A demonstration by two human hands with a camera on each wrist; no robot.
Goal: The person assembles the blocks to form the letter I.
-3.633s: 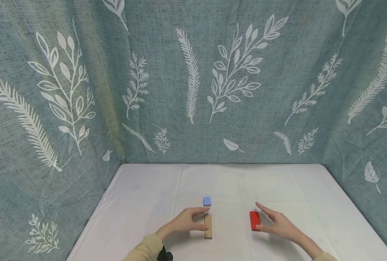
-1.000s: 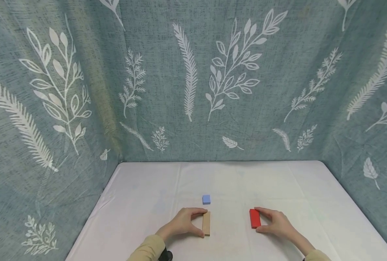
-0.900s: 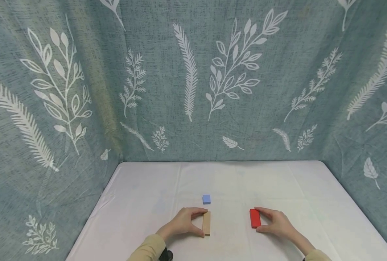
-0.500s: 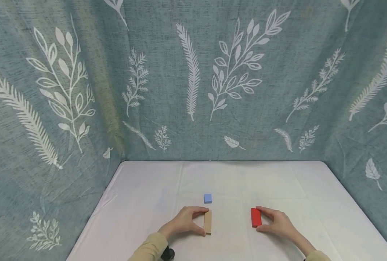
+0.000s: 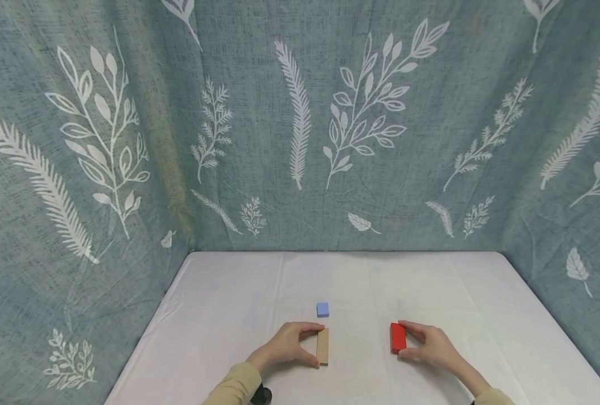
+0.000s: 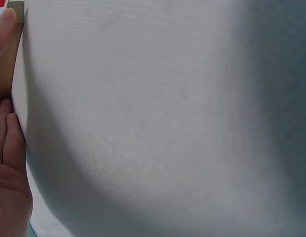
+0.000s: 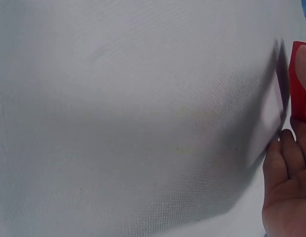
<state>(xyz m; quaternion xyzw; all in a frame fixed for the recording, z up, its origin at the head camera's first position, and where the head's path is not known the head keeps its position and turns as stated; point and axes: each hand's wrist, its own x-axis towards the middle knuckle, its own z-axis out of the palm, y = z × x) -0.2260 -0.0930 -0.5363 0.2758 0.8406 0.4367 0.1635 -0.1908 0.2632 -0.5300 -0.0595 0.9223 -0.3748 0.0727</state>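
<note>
In the head view my left hand (image 5: pixel 285 344) pinches a plain wooden block (image 5: pixel 323 347) by its two ends, thumb at the near end and fingers at the far one. To the right, my right hand (image 5: pixel 431 344) grips a red block (image 5: pixel 398 338) the same way, from its right side. Both blocks are long and narrow and point away from me. Just beyond the wooden block lies a small blue block (image 5: pixel 322 310), untouched. The left wrist view catches the wooden block (image 6: pixel 9 57) at its left edge; the right wrist view shows part of the red block (image 7: pixel 298 94).
A white cloth covers the table (image 5: pixel 229 287). Blue-green curtains (image 5: pixel 259 140) with white leaf prints hang behind it and along both sides. A black device (image 5: pixel 261 395) is strapped at my left wrist.
Earliest, both hands hovered with thumb and fingers spread around the blocks; since then they have closed on the block ends. Over the last second the red block has tipped slightly, showing more of its side.
</note>
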